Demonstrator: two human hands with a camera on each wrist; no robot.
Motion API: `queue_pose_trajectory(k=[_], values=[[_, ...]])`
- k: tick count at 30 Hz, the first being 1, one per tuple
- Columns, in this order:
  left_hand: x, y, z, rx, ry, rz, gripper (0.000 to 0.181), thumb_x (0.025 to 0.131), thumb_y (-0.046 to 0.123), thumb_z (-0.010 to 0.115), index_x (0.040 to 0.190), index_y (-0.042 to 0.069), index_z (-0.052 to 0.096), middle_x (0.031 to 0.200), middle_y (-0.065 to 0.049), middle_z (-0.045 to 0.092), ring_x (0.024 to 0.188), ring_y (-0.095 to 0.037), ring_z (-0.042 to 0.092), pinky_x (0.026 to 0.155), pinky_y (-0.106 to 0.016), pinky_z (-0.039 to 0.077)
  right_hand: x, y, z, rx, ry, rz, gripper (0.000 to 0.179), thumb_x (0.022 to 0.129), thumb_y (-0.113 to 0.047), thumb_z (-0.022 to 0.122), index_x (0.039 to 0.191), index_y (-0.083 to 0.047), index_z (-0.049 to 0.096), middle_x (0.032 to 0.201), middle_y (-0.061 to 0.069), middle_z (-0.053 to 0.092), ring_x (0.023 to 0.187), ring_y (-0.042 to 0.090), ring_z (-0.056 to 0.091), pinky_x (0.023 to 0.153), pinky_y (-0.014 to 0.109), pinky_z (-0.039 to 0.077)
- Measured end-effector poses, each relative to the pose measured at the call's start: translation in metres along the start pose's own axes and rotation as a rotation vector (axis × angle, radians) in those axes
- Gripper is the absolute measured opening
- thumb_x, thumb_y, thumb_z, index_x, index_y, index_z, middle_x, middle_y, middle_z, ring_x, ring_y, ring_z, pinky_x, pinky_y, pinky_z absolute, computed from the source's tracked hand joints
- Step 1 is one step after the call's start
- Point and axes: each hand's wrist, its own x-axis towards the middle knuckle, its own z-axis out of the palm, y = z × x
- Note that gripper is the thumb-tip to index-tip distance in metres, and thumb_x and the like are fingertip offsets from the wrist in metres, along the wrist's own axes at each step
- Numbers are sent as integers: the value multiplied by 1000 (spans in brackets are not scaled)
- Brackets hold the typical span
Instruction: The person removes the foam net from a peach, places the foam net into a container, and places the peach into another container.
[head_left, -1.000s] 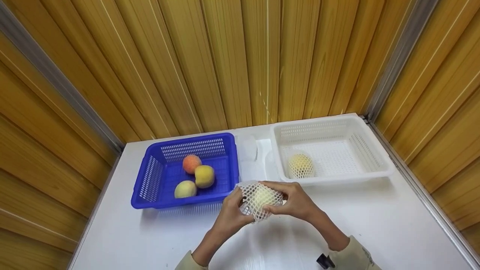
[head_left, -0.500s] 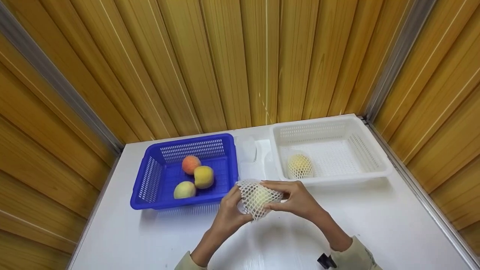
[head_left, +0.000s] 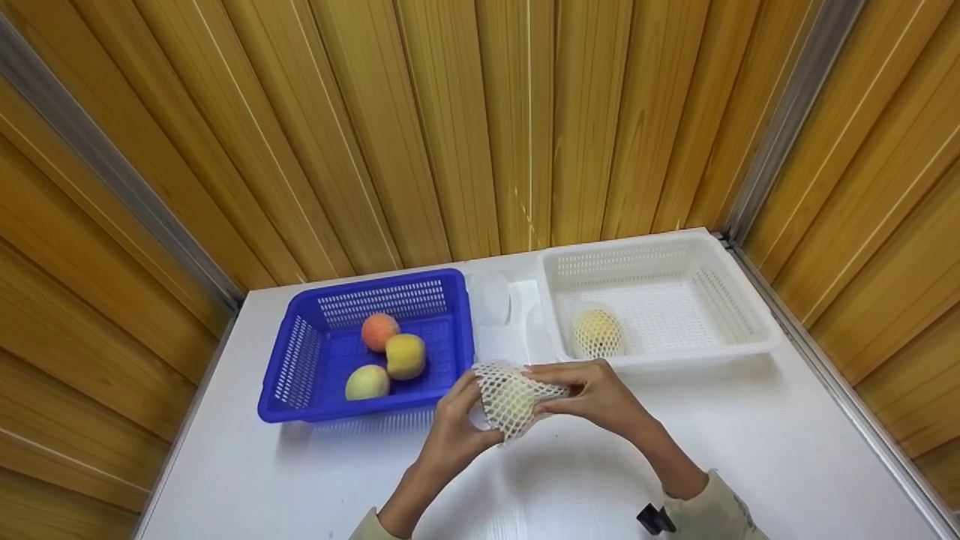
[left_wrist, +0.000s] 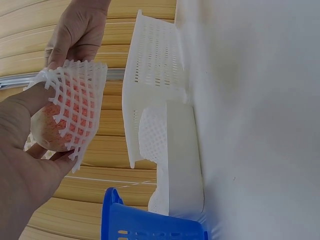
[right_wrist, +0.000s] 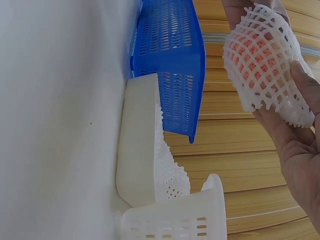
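Observation:
Between my hands, in front of the baskets, is a peach (left_wrist: 47, 127) with red and pale skin, partly inside a white foam net sleeve (head_left: 511, 401). My left hand (head_left: 452, 427) grips the peach and the net from the left, thumb below. The peach's bare end shows toward the left palm in the left wrist view. My right hand (head_left: 596, 397) pinches the net's other end between thumb and fingers. Seen from the right wrist, the net (right_wrist: 260, 65) covers the peach on that side and its loose end bunches at my right fingers.
A blue basket (head_left: 279, 390) at left holds three peaches. The white basket (head_left: 769, 330) at right holds one netted fruit (head_left: 598, 334). Between them stands a low white box (right_wrist: 137, 145) with foam nets (right_wrist: 172, 175) inside. Wood-look panels (head_left: 502, 127) wall in the table.
My right hand has shifted slightly right, and the net's end is drawn out further that way. My left hand keeps its hold on the peach. The baskets' contents are the same.

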Motion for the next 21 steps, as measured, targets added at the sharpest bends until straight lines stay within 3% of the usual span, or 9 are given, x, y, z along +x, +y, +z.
queue_pose_trajectory(k=[8,15,21], values=[[-1,0,-5,33,14,-5,77,60,-8,92,128,14,65,133,0,60,122,-23,60,106,-33,51,1,1,-5,-18,31,-62,30,82,6,78,112,-2,77,115,20,73,84,3,65,55,19,54],[-1,0,-9,75,26,-32,72,62,0,95,127,13,66,135,-4,60,124,-25,60,106,-38,51,0,6,-4,-35,44,-54,28,85,7,75,113,1,76,112,20,74,89,14,72,60,23,59],[-2,-2,-12,90,49,-30,74,60,-1,96,127,9,65,135,-8,61,124,-30,60,105,-37,51,-2,5,-7,-46,58,9,28,87,7,74,113,-2,77,113,14,75,90,8,71,65,22,60]])
